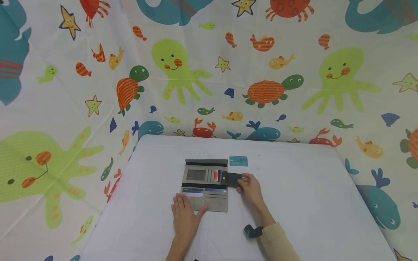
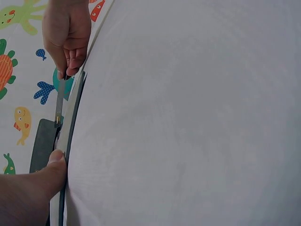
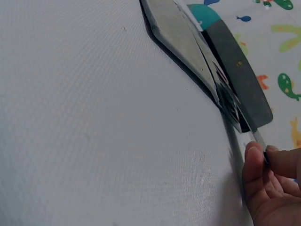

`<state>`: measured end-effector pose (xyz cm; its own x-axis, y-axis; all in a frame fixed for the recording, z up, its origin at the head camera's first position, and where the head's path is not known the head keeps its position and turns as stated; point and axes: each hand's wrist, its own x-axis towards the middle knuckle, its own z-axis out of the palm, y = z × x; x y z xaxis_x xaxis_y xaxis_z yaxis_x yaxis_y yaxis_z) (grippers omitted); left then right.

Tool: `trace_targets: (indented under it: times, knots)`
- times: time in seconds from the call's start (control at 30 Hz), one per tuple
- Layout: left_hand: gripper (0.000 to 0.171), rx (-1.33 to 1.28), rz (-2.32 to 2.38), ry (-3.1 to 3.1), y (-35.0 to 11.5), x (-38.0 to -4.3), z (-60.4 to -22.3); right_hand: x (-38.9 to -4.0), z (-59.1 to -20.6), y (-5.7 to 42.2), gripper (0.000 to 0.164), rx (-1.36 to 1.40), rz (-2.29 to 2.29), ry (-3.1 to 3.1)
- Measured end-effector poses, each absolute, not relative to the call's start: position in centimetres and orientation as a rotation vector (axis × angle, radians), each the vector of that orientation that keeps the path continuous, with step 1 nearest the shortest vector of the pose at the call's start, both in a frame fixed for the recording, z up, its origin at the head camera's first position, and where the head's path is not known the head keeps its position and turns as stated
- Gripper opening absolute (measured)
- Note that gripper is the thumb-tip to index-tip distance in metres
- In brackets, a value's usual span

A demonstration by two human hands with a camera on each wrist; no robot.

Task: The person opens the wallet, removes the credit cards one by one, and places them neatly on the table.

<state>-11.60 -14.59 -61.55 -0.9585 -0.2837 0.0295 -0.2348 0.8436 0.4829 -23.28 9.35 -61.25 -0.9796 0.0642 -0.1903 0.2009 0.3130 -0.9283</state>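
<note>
A grey wallet (image 1: 215, 205) lies unfolded on the white table, with several cards in its slots. My left hand (image 1: 187, 217) rests on its lower left part, fingers straight and thumb spread along the near edge; in the left wrist view the thumb (image 2: 54, 169) touches the wallet's edge. At the wallet's right side my right hand (image 1: 252, 190) pinches a black card (image 1: 233, 179) by its outer end. The card's other end overlaps the slots; how deep it sits I cannot tell. In the right wrist view, thumb and fingers (image 3: 254, 157) hold the card edge-on.
A teal card (image 1: 238, 161) lies flat on the table just beyond the wallet's upper right corner. A dark rounded device (image 1: 252, 231) sits at my right wrist. Behind the white table (image 1: 313, 195) hangs a cloth (image 1: 202, 79) printed with sea animals.
</note>
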Motion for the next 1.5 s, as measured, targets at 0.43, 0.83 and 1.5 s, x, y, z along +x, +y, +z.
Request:
trace_targets:
  times: [0.43, 0.83, 1.5]
  knots:
    - [0.111, 0.414, -0.755, -2.915, -14.6, -11.6, -61.2, -23.9, -60.9, 10.3, 0.028, 0.377, -1.716, 2.529]
    - [0.111, 0.429, -0.757, -2.923, -14.6, -11.7, -61.2, -25.0, -60.7, 11.3, 0.03, 0.443, -1.651, 2.605]
    - [0.112, 0.41, -0.74, -2.931, -14.5, -11.7, -61.7, -26.0, -60.7, 10.9, 0.023, 0.379, -1.444, 2.8]
